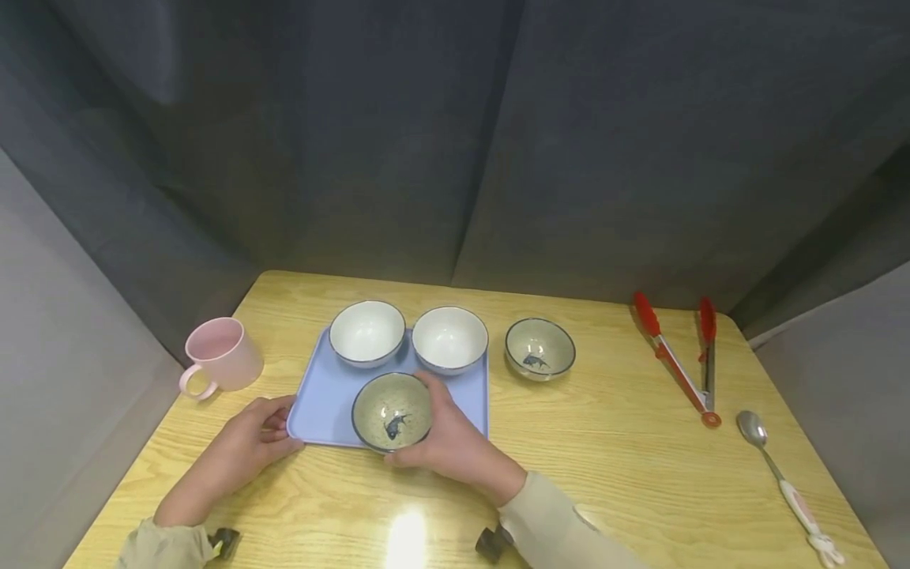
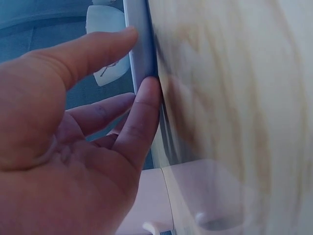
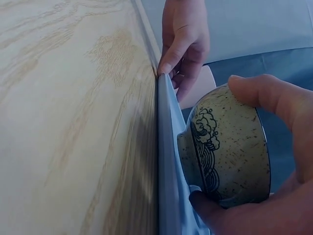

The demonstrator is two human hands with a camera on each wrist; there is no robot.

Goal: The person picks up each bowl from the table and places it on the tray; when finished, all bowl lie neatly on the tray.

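My right hand (image 1: 458, 442) grips a speckled beige bowl (image 1: 384, 407) by its right side, thumb low and fingers near the rim. A dark fish is painted inside it, and the right wrist view shows a wave pattern outside. This bowl is over the front of a blue tray (image 1: 320, 411); whether its foot touches the tray I cannot tell. My left hand (image 1: 238, 450) holds the tray's front left corner, thumb at the front edge and fingers along the left side. Two white bowls, one left (image 1: 366, 333) and one right (image 1: 450, 340), stand along the tray's back.
Just right of the tray stands a second fish-patterned bowl (image 1: 540, 349). A pink mug (image 1: 229, 359) is at the table's left edge. Red-tipped tongs (image 1: 682, 379) lie spread at the back right, with a white-handled spoon (image 1: 792, 498) nearer the right edge.
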